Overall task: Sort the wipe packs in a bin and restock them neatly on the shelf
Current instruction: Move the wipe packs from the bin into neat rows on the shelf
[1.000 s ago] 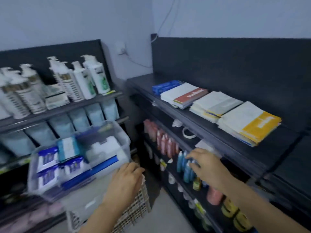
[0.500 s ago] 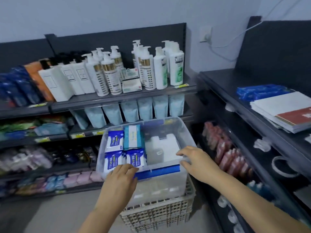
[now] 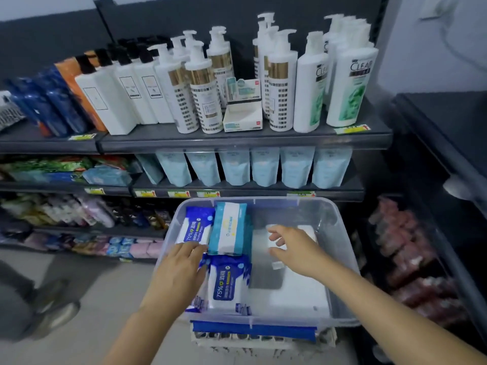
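The bin (image 3: 340,214) is a clear plastic tub seated on a white lattice crate (image 3: 261,341), with a blue bar (image 3: 253,331) along its near edge. The wipe packs lie flat inside the bin. In the left half, nearest the camera, is a blue-and-white pack (image 3: 229,283) printed "75%". Behind it lie a second blue pack (image 3: 196,225) of the same print and, just beside that on the right, a teal-and-white pack (image 3: 229,227). The right half holds a plain white pack (image 3: 297,293); its label cannot be read. The left hand (image 3: 181,270) rests palm down on the packs at the left wall, fingers straight and close together, gripping nothing. The right hand (image 3: 295,248) hangs over the right half of the bin, fingers apart and lightly bent, thumb spread from the rest, holding nothing; contact with the white pack cannot be confirmed. Beyond the bin stands the shelf (image 3: 237,140). Its lower tier carries a row of pale blue pouches (image 3: 263,167), upright and side by side. The top tier carries white pump bottles (image 3: 282,83).
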`<state>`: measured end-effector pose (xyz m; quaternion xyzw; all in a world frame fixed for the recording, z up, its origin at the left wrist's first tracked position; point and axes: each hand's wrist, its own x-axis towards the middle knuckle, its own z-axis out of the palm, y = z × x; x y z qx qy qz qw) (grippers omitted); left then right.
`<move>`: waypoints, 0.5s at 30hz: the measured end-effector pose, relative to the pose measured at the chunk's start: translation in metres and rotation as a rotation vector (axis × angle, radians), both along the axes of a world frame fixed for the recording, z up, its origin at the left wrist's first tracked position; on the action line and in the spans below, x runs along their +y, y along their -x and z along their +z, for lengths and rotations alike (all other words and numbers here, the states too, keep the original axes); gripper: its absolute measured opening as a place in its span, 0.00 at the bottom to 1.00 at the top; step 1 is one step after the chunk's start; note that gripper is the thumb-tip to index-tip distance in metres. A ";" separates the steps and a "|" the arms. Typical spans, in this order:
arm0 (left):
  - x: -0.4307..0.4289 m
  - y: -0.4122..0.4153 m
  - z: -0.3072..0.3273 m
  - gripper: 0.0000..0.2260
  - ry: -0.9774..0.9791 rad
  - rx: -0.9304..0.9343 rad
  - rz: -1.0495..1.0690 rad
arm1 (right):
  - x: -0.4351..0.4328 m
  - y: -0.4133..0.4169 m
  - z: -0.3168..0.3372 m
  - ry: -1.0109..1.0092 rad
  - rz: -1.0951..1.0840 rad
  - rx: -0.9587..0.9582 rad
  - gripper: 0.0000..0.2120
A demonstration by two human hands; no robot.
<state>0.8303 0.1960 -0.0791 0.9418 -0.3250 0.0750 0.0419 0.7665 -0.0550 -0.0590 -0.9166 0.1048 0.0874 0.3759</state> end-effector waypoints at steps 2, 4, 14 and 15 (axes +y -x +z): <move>0.001 -0.021 -0.004 0.22 -0.007 0.018 0.003 | 0.004 -0.018 -0.005 -0.030 -0.001 0.042 0.24; 0.004 -0.043 -0.012 0.22 -0.004 0.007 -0.028 | 0.009 -0.037 -0.010 -0.057 -0.036 0.070 0.26; 0.000 -0.125 -0.058 0.24 0.072 0.033 -0.215 | 0.044 -0.109 -0.047 -0.222 -0.334 0.216 0.22; -0.001 -0.130 -0.062 0.23 0.084 0.039 -0.230 | 0.047 -0.113 -0.051 -0.248 -0.358 0.220 0.19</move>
